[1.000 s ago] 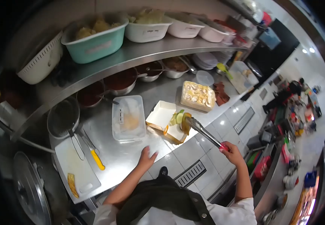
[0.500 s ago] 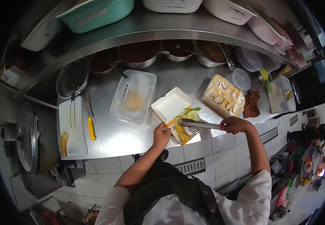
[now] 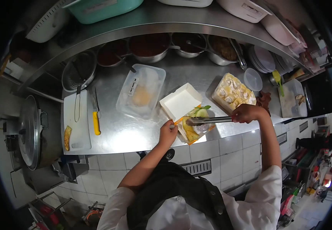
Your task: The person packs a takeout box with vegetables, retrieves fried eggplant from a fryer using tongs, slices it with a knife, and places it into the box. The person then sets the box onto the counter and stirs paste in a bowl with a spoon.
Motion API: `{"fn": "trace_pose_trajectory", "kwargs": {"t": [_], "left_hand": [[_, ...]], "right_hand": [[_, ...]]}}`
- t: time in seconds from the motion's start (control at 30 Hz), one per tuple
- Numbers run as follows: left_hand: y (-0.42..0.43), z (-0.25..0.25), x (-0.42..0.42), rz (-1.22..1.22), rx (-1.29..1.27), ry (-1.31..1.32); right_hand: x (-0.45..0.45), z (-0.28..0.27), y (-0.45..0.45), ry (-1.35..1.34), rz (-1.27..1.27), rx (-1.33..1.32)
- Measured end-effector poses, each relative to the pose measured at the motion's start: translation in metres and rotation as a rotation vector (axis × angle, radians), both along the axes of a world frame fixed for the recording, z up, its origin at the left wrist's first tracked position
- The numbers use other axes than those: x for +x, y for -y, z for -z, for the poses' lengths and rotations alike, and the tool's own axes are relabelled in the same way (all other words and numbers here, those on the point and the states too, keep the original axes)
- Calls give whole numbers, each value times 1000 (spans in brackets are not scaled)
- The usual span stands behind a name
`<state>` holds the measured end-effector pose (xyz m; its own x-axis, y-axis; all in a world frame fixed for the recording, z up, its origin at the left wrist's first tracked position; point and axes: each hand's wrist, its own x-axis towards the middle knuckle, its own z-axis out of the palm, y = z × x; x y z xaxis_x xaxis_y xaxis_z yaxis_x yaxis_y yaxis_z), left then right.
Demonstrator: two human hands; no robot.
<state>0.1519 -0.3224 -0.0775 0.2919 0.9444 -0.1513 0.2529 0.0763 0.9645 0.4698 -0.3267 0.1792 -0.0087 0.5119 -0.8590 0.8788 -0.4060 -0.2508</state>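
Clock directions here are running from the open box, with twelve o'clock pointing to the top of the view. The box (image 3: 181, 101) is lying near the front edge of the counter (image 3: 131, 134), its white lid leaning back towards eleven o'clock. The left hand (image 3: 167, 134) is gripping the box's edge at eight o'clock, thumb and fingers pinching together. At three o'clock the right hand (image 3: 248, 113) is closing firmly around a pair of metal tongs (image 3: 217, 120). The tongs are reaching across towards nine o'clock, their tips touching a yellow strip of food (image 3: 191, 133) inside the box; whether they are clamping it, I cannot tell. Green slices (image 3: 201, 113) are sitting just beside that strip, towards one o'clock.

A clear plastic tub (image 3: 150, 78) is standing at ten o'clock, with something tan lying in it. A block of yellow-and-white food (image 3: 235, 91) is resting at two o'clock, near the right hand. Farther off at nine o'clock, a yellow-handled knife (image 3: 96, 123) is lying beside a white cutting board (image 3: 75, 124). Metal bowls (image 3: 152, 59) are lining the back between ten and one o'clock.
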Motion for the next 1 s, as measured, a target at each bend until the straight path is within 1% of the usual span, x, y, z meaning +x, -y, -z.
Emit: {"fn": "trace_pose_trajectory", "kwargs": {"t": [0.07, 0.17, 0.2, 0.23, 0.27, 0.37, 0.47, 0.5, 0.53, 0.6, 0.67, 0.77, 0.87, 0.97, 1.0], "left_hand": [[-1, 7, -1, 22, 24, -18], [2, 16, -2, 55, -34, 0], [3, 16, -2, 53, -24, 12], [4, 14, -2, 50, -15, 23], [5, 13, -3, 46, -7, 33], [4, 2, -5, 63, -32, -41], [4, 3, -7, 88, -33, -13], [4, 3, -7, 87, -39, 2], [4, 2, -5, 82, -44, 19], [3, 3, -5, 65, -41, 45], [4, 8, -5, 51, -29, 65], [4, -8, -5, 77, -31, 5], [4, -5, -5, 84, -70, -44], [5, 2, -4, 19, -17, 55], [6, -1, -4, 26, -33, 57]], "right_hand": [[4, -5, 5, -24, -3, 4], [-2, 3, -6, 39, -71, -15], [-6, 5, -14, 19, -40, -83], [-6, 14, -20, -14, -91, -35], [-9, 21, -25, 8, -92, -17], [-14, 30, -42, 59, -162, -10], [4, 50, -41, 44, -201, 54], [3, 48, -41, 40, -219, 77], [0, 41, -38, 56, -158, 43], [6, 36, -28, 63, -216, 159], [-3, 15, -19, 95, -286, 263], [-2, 14, -14, 88, -228, 212], [-15, 22, -3, 76, -131, 233], [-11, 31, 3, 88, -18, 193], [-9, 34, 7, 67, -63, 249]]}}
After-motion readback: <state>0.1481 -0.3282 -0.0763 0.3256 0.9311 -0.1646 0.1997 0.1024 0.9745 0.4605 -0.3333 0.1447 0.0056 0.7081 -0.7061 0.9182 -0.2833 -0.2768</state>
